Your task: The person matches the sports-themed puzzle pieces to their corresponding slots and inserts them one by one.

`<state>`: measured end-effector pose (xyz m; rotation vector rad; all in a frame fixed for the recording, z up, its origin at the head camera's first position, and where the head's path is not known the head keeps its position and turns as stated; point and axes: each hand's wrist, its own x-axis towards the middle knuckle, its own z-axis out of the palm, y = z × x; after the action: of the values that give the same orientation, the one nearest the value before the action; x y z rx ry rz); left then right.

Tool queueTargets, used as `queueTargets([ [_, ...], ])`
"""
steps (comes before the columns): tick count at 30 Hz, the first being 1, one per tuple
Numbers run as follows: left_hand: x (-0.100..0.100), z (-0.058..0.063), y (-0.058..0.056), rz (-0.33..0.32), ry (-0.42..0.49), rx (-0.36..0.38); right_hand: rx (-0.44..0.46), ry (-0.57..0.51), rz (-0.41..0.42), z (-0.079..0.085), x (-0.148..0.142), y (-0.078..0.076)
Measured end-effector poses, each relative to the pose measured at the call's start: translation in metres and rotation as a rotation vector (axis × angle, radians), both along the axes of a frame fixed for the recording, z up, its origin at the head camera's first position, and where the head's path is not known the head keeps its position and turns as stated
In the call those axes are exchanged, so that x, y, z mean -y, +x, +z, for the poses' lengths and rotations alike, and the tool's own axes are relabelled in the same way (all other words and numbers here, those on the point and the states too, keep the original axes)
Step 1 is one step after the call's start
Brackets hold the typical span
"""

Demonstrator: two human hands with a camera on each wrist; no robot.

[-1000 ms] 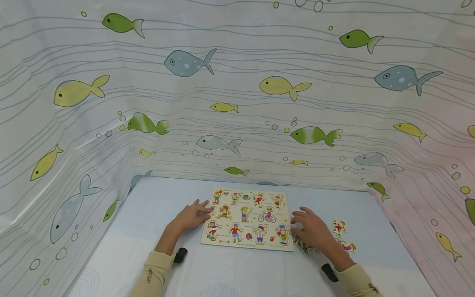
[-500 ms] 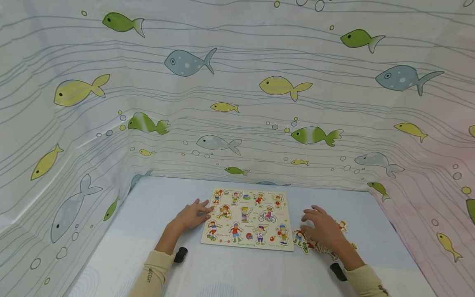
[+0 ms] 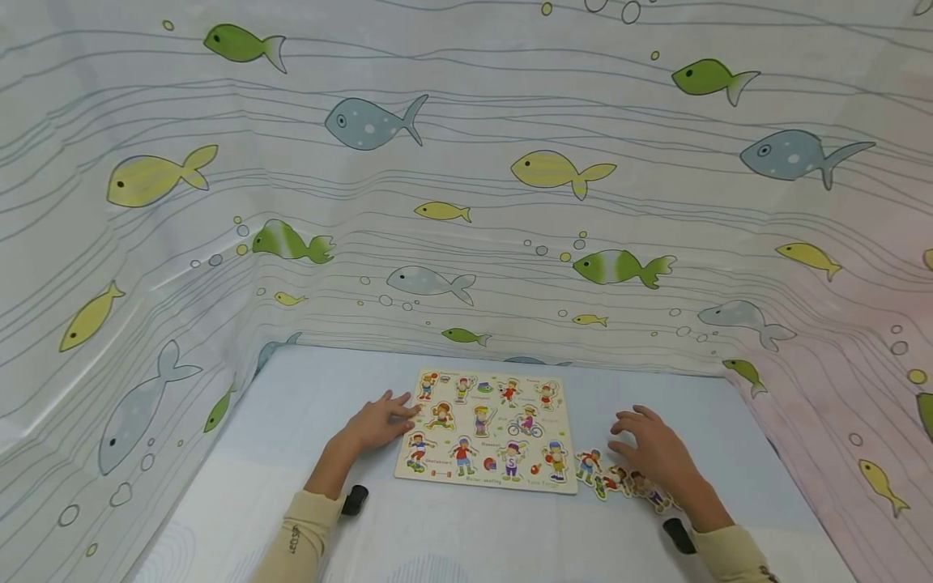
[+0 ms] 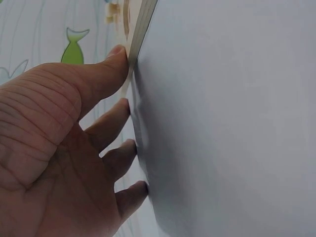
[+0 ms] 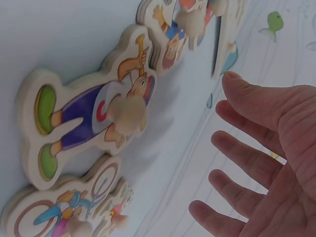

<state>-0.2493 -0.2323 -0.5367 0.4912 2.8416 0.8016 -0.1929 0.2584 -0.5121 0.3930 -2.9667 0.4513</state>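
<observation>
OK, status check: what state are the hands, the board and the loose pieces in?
Sports puzzle board: flat, picture side up
Left hand: thumb touching the board's left edge
Right hand: fingers spread, holding nothing
Batter piece: loose, knob up
Bicycle piece: loose, knob up
Blue-shirted figure piece: loose, knob up

The rectangular pale wooden puzzle board (image 3: 460, 427) is lying on the pale blue-and-white table (image 3: 466, 526), before the white fish-printed backdrop (image 3: 503, 243). The bare left hand (image 3: 375, 424) is touching the board's left edge; flat colourful wooden figure pieces (image 3: 615, 481) are lying beside its near-right corner, near the bare right hand (image 3: 662, 460).
</observation>
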Motion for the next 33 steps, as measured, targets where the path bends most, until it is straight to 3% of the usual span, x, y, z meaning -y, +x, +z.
queueTargets([
  [33,-0.001,0.002,0.003,0.005,0.002,0.004,0.101,-0.024,-0.155,-0.007,-0.055,0.001],
])
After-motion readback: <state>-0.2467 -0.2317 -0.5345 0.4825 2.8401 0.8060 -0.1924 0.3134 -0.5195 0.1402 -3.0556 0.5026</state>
